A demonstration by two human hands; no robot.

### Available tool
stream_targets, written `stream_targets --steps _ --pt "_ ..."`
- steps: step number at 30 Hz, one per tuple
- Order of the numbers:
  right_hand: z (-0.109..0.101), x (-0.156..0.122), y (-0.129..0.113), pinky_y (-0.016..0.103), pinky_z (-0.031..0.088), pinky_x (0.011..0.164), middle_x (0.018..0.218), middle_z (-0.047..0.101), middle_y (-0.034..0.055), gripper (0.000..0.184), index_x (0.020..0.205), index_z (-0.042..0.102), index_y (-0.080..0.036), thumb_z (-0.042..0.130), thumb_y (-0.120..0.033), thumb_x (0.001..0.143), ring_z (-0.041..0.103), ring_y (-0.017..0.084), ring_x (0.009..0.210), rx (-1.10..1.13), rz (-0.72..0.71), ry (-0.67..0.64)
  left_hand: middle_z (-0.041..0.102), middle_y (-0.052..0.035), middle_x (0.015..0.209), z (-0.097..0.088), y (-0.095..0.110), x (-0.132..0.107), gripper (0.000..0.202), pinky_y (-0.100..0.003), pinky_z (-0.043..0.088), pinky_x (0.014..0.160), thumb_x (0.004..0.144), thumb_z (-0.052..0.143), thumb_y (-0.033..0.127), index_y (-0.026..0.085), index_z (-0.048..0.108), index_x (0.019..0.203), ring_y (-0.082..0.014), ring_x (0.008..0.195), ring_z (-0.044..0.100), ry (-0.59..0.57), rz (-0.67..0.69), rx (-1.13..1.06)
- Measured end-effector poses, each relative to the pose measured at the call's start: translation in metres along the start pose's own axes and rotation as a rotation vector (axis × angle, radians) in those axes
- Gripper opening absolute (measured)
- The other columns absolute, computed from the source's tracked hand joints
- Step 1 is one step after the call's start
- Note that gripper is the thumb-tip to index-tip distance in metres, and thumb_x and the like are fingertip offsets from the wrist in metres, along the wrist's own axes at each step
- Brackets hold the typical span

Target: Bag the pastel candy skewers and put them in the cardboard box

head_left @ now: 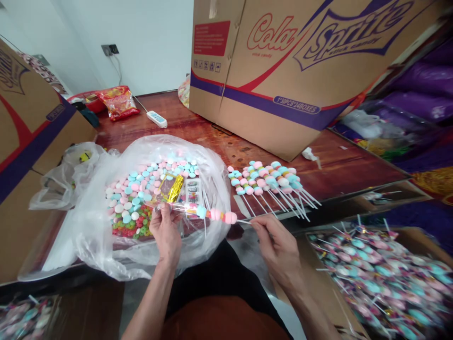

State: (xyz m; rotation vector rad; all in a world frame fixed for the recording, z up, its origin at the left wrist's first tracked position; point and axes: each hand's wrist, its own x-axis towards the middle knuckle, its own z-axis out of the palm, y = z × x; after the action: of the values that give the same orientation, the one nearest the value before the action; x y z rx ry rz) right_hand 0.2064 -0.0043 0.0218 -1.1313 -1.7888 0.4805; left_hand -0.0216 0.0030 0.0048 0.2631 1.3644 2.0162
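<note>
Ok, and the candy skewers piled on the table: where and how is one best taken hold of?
Likely pinched by its bare white stick, coming from the near right side: the sticks point toward the person and rightward, while the candies lie bunched at the far end. The right hand holds another skewer by its stick.

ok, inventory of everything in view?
Skewer: one, pastel, between hands
Wrapper: one, clear, skewer tip
Loose skewers: many, multicoloured, table
Discs: many, pastel, bag
Rings: many, mixed, bag
Ties: bunch, gold, bag
Card: one, grey, bag
Bag: one, whitish, table
Small bag: one, clear, left
Printed cartons: two, brown, left, back
Wrapped skewers: many, multicoloured, lower corners
Packet: one, red, table back
Device: one, white, table back
Sockets: some, dark, wall
Bundles: several, purple, right
Table: one, reddish, centre
Left hand: one, bare, wrapper
Right hand: one, bare, stick
</note>
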Motion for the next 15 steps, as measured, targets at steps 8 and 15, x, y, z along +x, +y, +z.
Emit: stream_targets --steps 8,15 --pt "-0.005 -0.002 0.001 0.025 0.042 0.065 0.078 0.054 0.0003 0.014 0.089 0.058 -0.02 0.049 -0.012 0.097 0.052 0.012 0.07 0.023 -0.001 -0.04 0.06 0.0027 0.075 -0.004 -0.001 0.001 0.036 -0.022 0.05 0.057 0.072 0.075 0.05 0.018 0.059 0.08 -0.0094 0.061 0.058 -0.053 -0.007 0.081" --pt "0.004 -0.002 0.0 0.025 0.042 0.064 0.077 0.056 -0.0002 0.015 0.088 0.059 -0.021 0.049 -0.013 0.097 0.054 0.012 0.068 0.047 0.025 -0.021 0.057 0.0026 0.07 -0.003 -0.004 -0.004 0.035 -0.023 0.051 0.059 0.076 0.072 0.05 0.018 0.058 0.077 -0.0099 0.061 0.055 -0.119 0.009 0.135"
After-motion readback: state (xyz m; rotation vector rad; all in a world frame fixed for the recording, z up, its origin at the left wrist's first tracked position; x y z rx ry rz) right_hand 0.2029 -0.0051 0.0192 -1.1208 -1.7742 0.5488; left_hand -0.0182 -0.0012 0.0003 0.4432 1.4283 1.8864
